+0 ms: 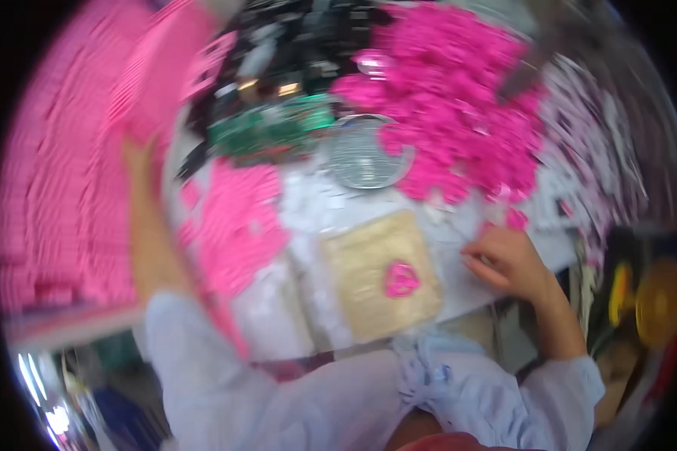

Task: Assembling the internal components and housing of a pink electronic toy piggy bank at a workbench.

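Observation:
My left arm stretches far left, and my left hand (138, 149) touches or hovers over a tall bank of bright pink striped pieces (75, 165). Blur smears its fingers. On the right, my right hand (510, 261) is held above the white table edge, fingers curled together. Whatever they may hold is too small to make out. Between my hands lies a tan square pad (376, 316) with a small hot-pink piece (402, 279) on it. Beyond the right hand spreads a big heap of shiny hot-pink pieces (459, 98).
A round silvery dish (365, 161) sits behind the pad, beside green clear-wrapped packs (267, 128). Flat pink pieces (241, 218) are stacked left of the pad. Whitish strips (594, 143) hang at the right, above a round yellow object (660, 301).

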The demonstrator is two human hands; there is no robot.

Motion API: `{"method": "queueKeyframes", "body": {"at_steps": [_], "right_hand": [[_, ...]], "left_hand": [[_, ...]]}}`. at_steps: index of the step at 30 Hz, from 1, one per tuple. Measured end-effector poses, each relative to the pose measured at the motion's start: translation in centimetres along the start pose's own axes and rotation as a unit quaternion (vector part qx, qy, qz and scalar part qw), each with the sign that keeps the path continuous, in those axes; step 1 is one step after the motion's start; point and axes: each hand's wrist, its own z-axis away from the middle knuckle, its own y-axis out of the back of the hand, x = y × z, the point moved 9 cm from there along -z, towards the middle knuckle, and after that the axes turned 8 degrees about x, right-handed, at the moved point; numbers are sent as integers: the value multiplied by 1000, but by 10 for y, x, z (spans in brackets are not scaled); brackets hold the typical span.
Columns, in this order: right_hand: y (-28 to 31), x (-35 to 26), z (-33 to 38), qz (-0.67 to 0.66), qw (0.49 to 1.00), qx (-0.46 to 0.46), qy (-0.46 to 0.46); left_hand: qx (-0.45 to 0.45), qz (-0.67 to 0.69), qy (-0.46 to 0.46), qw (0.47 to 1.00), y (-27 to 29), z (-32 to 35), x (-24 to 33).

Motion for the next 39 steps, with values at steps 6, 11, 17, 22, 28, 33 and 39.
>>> {"method": "queueKeyframes", "body": {"at_steps": [6, 11, 17, 22, 28, 33, 39], "right_hand": [[59, 65, 28, 32, 991, 120, -46], [203, 148, 28, 277, 896, 319, -137], [190, 213, -52, 314, 928, 165, -110], [296, 211, -50, -330, 827, 435, -136], [246, 118, -33, -539, 790, 288, 43], [117, -92, 2, -25, 953, 114, 279], [25, -137, -12, 26, 956, 90, 277]], "left_hand": [[84, -171, 28, 981, 168, -45, -127], [47, 198, 150, 968, 165, 117, 111], [-131, 282, 121, 943, 141, 273, 297], [-177, 378, 235, 878, 112, 352, 308], [-219, 407, 206, 862, 84, 390, 349], [-370, 564, 382, 631, 34, 421, 371], [-326, 623, 327, 631, 28, 412, 398]]}}
